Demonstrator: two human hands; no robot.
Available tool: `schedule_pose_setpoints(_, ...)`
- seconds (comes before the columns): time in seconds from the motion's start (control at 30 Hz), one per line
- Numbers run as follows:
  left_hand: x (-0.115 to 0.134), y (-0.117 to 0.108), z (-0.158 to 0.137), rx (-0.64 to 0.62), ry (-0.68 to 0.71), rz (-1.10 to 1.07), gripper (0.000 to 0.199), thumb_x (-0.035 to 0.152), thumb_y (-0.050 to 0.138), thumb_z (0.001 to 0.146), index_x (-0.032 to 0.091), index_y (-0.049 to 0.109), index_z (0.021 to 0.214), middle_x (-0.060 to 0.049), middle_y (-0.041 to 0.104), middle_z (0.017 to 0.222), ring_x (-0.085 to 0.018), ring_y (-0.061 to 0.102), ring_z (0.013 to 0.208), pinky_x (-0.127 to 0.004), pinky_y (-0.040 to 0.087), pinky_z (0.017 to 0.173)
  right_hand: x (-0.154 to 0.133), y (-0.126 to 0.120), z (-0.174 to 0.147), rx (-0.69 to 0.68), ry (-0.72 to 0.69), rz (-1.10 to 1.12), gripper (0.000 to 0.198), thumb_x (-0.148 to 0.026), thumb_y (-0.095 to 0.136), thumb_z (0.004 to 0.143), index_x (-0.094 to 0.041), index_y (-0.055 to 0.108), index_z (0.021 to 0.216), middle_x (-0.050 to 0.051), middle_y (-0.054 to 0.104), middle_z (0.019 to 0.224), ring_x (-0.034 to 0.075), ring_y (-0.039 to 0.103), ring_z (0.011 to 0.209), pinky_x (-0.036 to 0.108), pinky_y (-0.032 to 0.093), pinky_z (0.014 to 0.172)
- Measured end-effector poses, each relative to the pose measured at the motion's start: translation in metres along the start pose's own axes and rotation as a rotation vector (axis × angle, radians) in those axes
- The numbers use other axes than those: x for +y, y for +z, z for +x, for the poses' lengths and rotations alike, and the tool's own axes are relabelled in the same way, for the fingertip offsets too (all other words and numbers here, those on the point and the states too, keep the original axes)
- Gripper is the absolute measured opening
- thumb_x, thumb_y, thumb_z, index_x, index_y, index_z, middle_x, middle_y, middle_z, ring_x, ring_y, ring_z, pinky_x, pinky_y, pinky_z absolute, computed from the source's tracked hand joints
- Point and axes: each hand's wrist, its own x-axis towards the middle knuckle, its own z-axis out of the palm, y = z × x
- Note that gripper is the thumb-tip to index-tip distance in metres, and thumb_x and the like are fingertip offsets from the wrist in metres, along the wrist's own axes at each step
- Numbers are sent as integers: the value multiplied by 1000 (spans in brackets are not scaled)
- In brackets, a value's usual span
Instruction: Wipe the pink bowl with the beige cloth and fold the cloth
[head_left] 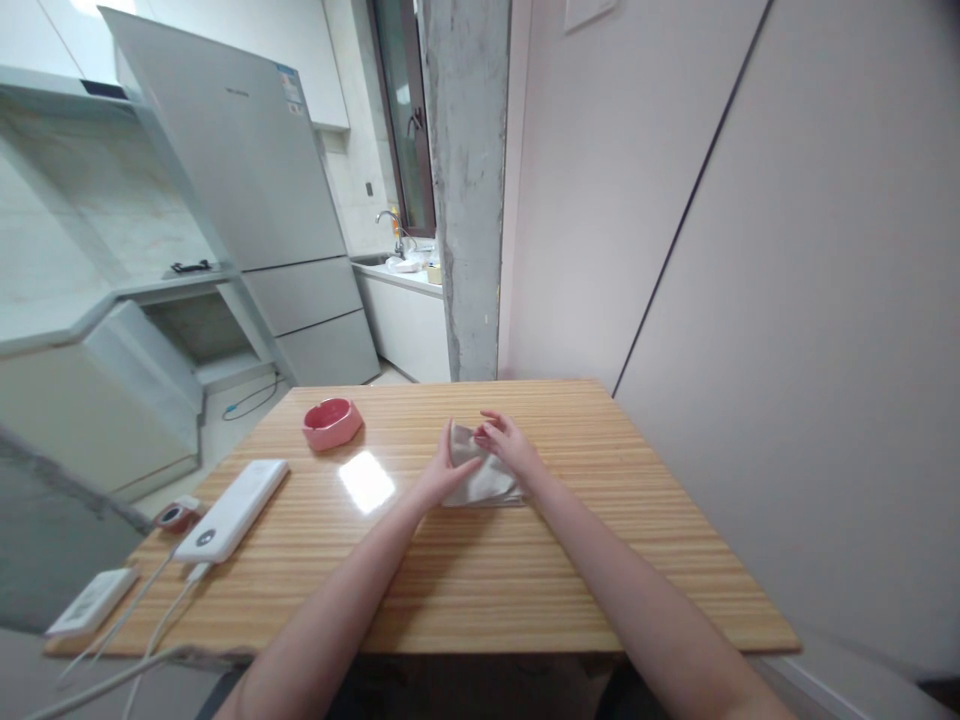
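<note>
A light grey-beige folded cloth (487,483) lies on the wooden table in front of me, its layers showing along the near edge. My left hand (444,474) grips it at the left side, with the thumb across the top and the fingers along the raised left edge. Over the cloth's upper right part is my right hand (511,446), its fingers bent and fingertips together at the fabric, one finger held a little apart. The right wrist hides the cloth's right side.
On the wooden table (600,570), a pink ashtray (331,432) stands at the back left. Nearer lie a white power bank (232,510) with a plugged-in cable, a small reddish device (174,517) and a white box (91,602). A wall (712,330) rises along the right.
</note>
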Motion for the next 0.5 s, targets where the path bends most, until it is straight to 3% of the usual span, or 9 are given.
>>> schedule_pose_setpoints(0.13,0,-29,6,76,-169,18,91,13,63,66,18,23,147,-15,59,128,-24,59,113,-39,45,97,7,-14,-1,63,-165,-370,26,-25,51,82,-18,60,105,8,62,101,19,59,96,36,50,87)
schedule_pose_setpoints(0.3,-9,-121,-15,20,-308,54,87,14,62,59,21,37,142,-13,60,127,-23,65,100,-32,51,84,19,-16,-4,-141,-151,-698,23,-13,51,79,-17,64,98,9,64,100,19,59,97,35,45,91)
schedule_pose_setpoints(0.4,-22,-178,-42,99,-359,382,85,18,59,57,20,40,140,-12,62,123,-26,64,101,-36,51,86,21,-12,-4,-158,-129,-754,22,-13,52,81,-18,65,97,8,66,100,19,59,98,34,44,92)
schedule_pose_setpoints(0.5,-29,-205,-64,349,-368,804,75,24,58,61,14,46,134,-17,58,124,-34,57,112,-47,46,94,19,-10,-3,-143,-114,-782,22,-13,52,81,-19,65,98,8,66,101,20,59,100,34,43,92)
